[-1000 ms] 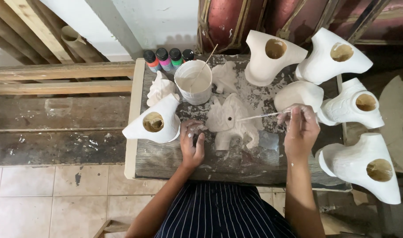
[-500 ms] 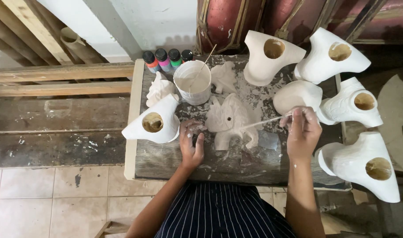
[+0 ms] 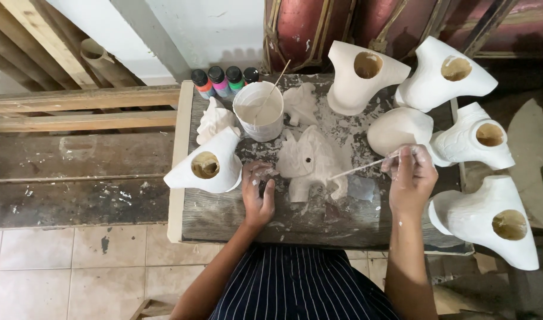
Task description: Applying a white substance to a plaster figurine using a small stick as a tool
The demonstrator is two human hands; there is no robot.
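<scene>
White elephant figurine (image 3: 311, 161) lies mid-bench, the landmark here. Left hand (image 3: 258, 191) sits just left of it, fingers curled loosely, fingertips touching its side; not gripping anything else. Right hand (image 3: 410, 178), to the right of it, is pinched closed on a thin stick brush (image 3: 361, 168) whose tip reaches the figurine's rear.

White paint tub (image 3: 259, 111) w/ a stir stick stands just behind-left of the figurine; small colour bottles (image 3: 224, 80) further back-left. Hollow white casts (image 3: 207, 163) ring it: one left, several right & behind.

Progress, judging by looks: figurine appears fully white already, so base coat seems mostly on; brush is working the back end. No colour visible on it yet, bottles capped, so colouring looks undone. Can't tell whether the underside is coated.
</scene>
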